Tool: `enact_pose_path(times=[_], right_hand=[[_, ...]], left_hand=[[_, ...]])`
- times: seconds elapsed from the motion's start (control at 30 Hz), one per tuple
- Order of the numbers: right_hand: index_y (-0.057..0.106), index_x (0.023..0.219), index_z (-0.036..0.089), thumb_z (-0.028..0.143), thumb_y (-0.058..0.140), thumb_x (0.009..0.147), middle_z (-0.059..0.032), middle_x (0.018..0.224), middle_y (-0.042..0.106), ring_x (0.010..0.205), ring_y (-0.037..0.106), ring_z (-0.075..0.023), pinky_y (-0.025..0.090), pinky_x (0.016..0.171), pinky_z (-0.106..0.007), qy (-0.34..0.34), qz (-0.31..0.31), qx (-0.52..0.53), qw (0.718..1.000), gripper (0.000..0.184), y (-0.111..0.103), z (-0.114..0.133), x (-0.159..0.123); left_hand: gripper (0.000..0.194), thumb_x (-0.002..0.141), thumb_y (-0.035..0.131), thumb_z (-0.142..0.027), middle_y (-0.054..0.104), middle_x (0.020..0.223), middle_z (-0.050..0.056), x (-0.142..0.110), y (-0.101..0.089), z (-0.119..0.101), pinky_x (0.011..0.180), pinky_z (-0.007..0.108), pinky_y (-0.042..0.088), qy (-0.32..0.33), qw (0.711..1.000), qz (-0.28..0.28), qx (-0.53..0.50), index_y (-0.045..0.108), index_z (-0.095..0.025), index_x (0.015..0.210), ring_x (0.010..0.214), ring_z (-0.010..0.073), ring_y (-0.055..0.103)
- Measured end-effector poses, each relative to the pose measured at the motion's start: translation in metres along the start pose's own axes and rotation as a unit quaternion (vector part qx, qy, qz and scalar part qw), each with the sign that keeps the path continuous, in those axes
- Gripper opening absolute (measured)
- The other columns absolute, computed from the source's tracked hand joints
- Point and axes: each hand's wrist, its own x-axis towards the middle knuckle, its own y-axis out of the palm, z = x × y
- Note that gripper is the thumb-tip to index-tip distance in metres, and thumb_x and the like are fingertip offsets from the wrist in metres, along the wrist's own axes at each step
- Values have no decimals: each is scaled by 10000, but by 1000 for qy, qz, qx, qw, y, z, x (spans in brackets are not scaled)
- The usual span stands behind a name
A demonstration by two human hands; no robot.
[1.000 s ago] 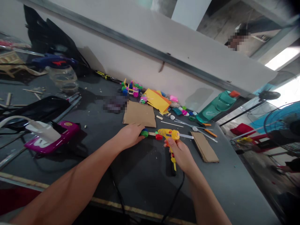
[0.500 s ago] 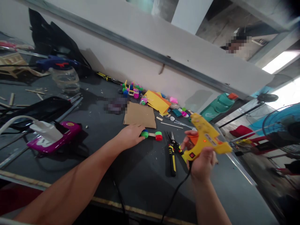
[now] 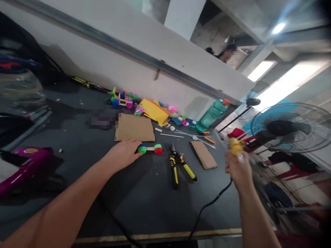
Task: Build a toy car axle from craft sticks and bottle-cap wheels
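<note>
My left hand (image 3: 124,154) rests on the dark table at the near edge of a cardboard piece (image 3: 134,127). Its thumb and fingers close around the left end of a small bottle-cap toy (image 3: 150,149), whose green, blue and red caps are joined by thin sticks; the part under the palm is hidden. Out to the right, beyond the table edge, my right hand (image 3: 238,168) grips a yellow glue gun (image 3: 236,145) trailing a black cord. Yellow-and-black snips (image 3: 178,162) lie with spread handles between my hands, beside a folded cardboard strip (image 3: 203,155).
Along the wall lie colourful cap models (image 3: 124,100), yellow sheets (image 3: 155,112) and a teal bottle (image 3: 213,113). A purple power-strip-like object (image 3: 23,165) sits at left. Past the right edge stands a fan (image 3: 287,127). Somebody is partly visible beyond the wall.
My right hand has swung right with the glue gun, uncovering the snips' second handle and the folded cardboard strip. The view has turned right; my left hand stays at the toy.
</note>
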Motion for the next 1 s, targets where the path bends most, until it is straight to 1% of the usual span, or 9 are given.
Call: enact_pose_path(times=[0.07,0.17,0.3,0.43,0.6,0.7,0.8,0.9,1.0], right_hand=[[484,879,182,512,542,755,-67,788,572,678,566,-215,415,561,-313,-2,50,-167,985,357,11,-29,2],[475,958,180,490,491,801,-106,955,569,854,586,-247,428,659,-323,-34,142,-292,945,348,26,-54,-2],[463,1037,179,435,455,853,-125,1078,546,826,605,-219,437,664,-313,-42,214,-355,909,316,38,-62,-5],[517,1015,158,405,539,828,-146,1021,579,912,594,-250,442,779,-352,-72,247,-365,895,311,39,-59,-2],[537,1139,157,481,615,754,-159,1036,593,1013,549,-325,421,852,-472,-182,179,-319,913,508,43,-5,1],[516,1168,197,450,539,832,-101,1082,597,961,583,-242,458,839,-404,-249,253,-129,926,421,66,52,-10],[519,1187,182,386,588,818,-103,1147,588,1062,545,-234,423,921,-383,-291,340,-59,892,427,104,92,-22],[513,1224,169,347,683,746,-119,1220,554,1175,469,-264,359,996,-400,-305,377,-58,873,538,139,101,-28],[540,1201,180,315,732,697,-100,1181,579,1114,497,-260,380,957,-394,-300,395,-52,867,556,159,94,-29]], left_hand=[[333,851,477,-373,646,1101,108,0,0,0,862,370,447,-1,1000,4,-6,585,-175,1096,1009,262,587],[343,850,473,-380,648,1102,107,-1,0,1,858,376,448,-3,1000,5,-13,582,-179,1105,1006,265,588],[386,841,477,-396,639,1136,106,0,1,3,855,382,448,-11,1000,5,-20,559,-189,1156,1023,272,584],[404,838,487,-397,634,1155,106,-1,0,1,856,383,450,-16,1000,6,-20,546,-191,1181,1036,276,583],[376,839,504,-375,642,1121,115,-4,-5,-5,840,381,460,-3,1000,-8,-17,555,-178,1156,1012,277,595],[364,831,525,-379,655,1078,109,-5,-6,-6,817,356,467,-10,1000,-11,-17,560,-183,1136,991,267,605],[365,829,537,-370,667,1044,98,-5,-7,-5,795,339,473,-15,1000,-11,-19,555,-185,1143,965,259,619],[343,833,538,-349,670,1047,99,-6,-7,-3,791,349,475,-15,1000,-11,-15,569,-180,1131,952,265,626],[302,842,534,-341,673,1046,99,-6,-7,-2,804,354,470,-8,1000,-12,-12,591,-180,1091,954,264,625]])
